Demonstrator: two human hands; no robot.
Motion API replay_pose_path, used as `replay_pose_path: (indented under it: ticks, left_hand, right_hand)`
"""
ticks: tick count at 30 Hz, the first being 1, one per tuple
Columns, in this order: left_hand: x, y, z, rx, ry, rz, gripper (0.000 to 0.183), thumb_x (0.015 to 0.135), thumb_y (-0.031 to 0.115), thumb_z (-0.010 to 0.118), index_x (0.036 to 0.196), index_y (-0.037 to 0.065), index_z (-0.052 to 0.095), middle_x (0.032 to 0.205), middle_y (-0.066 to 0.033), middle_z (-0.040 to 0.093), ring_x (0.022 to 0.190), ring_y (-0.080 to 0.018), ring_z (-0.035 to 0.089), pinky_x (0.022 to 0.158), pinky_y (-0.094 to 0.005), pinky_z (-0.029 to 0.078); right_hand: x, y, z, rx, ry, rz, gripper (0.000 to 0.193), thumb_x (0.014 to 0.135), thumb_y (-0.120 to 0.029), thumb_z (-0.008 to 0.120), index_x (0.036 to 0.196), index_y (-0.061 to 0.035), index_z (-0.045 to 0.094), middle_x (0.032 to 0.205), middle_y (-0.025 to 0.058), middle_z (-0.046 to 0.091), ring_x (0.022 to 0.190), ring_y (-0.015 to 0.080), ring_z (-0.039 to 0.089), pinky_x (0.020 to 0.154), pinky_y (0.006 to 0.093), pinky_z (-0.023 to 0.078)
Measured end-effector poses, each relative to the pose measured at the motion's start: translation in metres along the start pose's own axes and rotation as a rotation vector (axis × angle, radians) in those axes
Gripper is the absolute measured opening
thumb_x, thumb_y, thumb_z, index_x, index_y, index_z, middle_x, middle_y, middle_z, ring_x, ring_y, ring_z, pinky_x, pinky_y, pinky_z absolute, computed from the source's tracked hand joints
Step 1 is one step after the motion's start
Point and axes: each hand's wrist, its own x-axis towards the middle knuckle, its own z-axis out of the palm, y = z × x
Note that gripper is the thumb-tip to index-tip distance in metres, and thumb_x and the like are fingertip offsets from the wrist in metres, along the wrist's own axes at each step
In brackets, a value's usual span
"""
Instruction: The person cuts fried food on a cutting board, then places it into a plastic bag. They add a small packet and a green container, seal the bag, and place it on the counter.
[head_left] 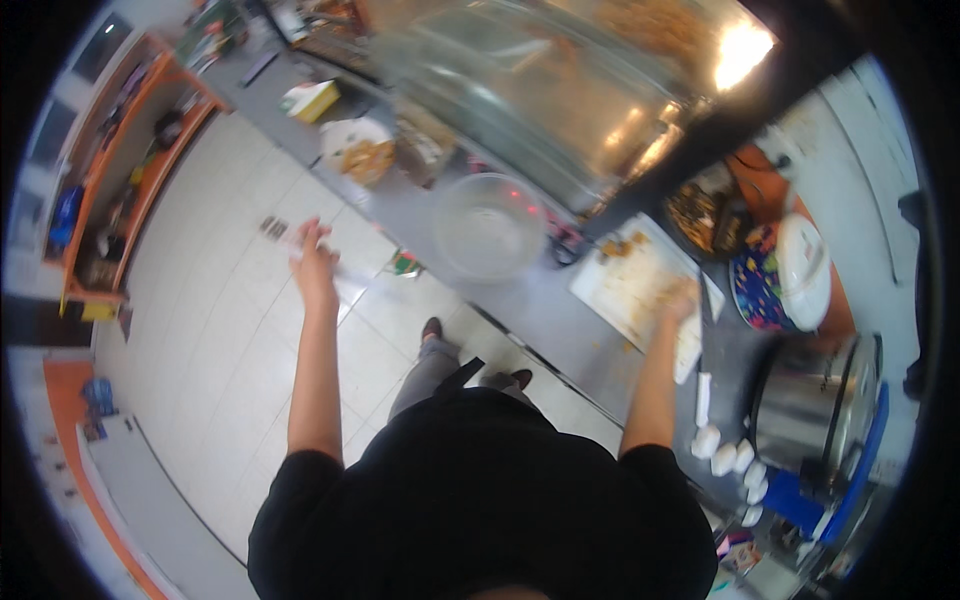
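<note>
Left hand (315,262) out over the floor (215,240), blurred, its grip unclear, right hand (680,299) at the white cutting board (612,288) on the worktop (560,325) at right, hold also unclear, food pieces (622,245) toward the board's far end

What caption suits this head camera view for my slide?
Right hand at a white cutting board on the counter, left hand out above the tiled floor.

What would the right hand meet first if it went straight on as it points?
Past the white cutting board below it, the right hand would probably meet the dark pan; the hand is blurred and depth is unclear.
</note>
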Motion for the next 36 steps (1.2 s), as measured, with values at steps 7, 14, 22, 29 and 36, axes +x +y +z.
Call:
replay_pose_path:
  ticks: [7, 14, 22, 29, 36]
  left_hand:
    - [0.139, -0.027, -0.01, 0.006, 0.002, -0.067, 0.026, 0.089, 0.017, 0.05, 0.11, 0.004, 0.056, 0.091, -0.0046, 0.06, 0.057, -0.009, 0.044, 0.056, -0.0268, 0.043]
    - [0.153, -0.04, -0.02, -0.165, -0.138, -0.286, 0.027, 0.087, 0.014, 0.052, 0.111, 0.003, 0.055, 0.092, -0.004, 0.058, 0.055, -0.0073, 0.041, 0.057, -0.0274, 0.043]
    - [0.156, -0.04, -0.082, -0.181, -0.101, -0.345, 0.031, 0.084, 0.013, 0.054, 0.114, 0.003, 0.054, 0.092, -0.0033, 0.056, 0.056, -0.006, 0.038, 0.054, -0.0238, 0.04]
    - [0.156, -0.041, -0.1, -0.145, -0.123, -0.359, 0.044, 0.085, 0.005, 0.049, 0.129, 0.007, 0.046, 0.105, -0.0065, 0.052, 0.06, -0.0087, 0.039, 0.055, -0.0227, 0.041]
    - [0.115, -0.016, -0.064, -0.249, -0.054, -0.251, 0.057, 0.091, 0.023, 0.045, 0.143, 0.014, 0.026, 0.125, -0.0121, 0.04, 0.076, -0.0159, 0.041, 0.069, -0.0306, 0.041]
  right_hand:
    - [-0.161, -0.137, 0.04, 0.973, -0.499, 1.063, 0.016, 0.088, -0.028, 0.056, 0.08, -0.014, 0.055, 0.065, -0.0037, 0.049, 0.053, 0.0076, 0.042, 0.042, 0.0185, 0.033]
    - [-0.322, -0.183, 0.288, 1.015, -1.208, 1.11, 0.027, 0.09, -0.033, 0.051, 0.071, -0.0132, 0.048, 0.059, -0.002, 0.043, 0.051, 0.0109, 0.043, 0.04, 0.0233, 0.033]
    - [-0.364, -0.144, 0.499, -0.59, -1.787, -0.331, 0.01, 0.079, -0.018, 0.061, 0.079, -0.008, 0.06, 0.062, 0.0042, 0.054, 0.051, 0.0157, 0.053, 0.046, 0.0312, 0.046]
    - [-0.33, -0.175, 0.363, -0.205, -1.057, -0.914, 0.025, 0.089, -0.015, 0.051, 0.109, -0.0059, 0.062, 0.1, 0.0142, 0.064, 0.097, 0.0291, 0.059, 0.088, 0.039, 0.045]
    - [-0.145, -0.191, 0.066, -1.095, -0.925, 0.238, 0.043, 0.085, -0.036, 0.059, 0.113, -0.0041, 0.062, 0.108, 0.0184, 0.063, 0.101, 0.0303, 0.06, 0.091, 0.0371, 0.047]
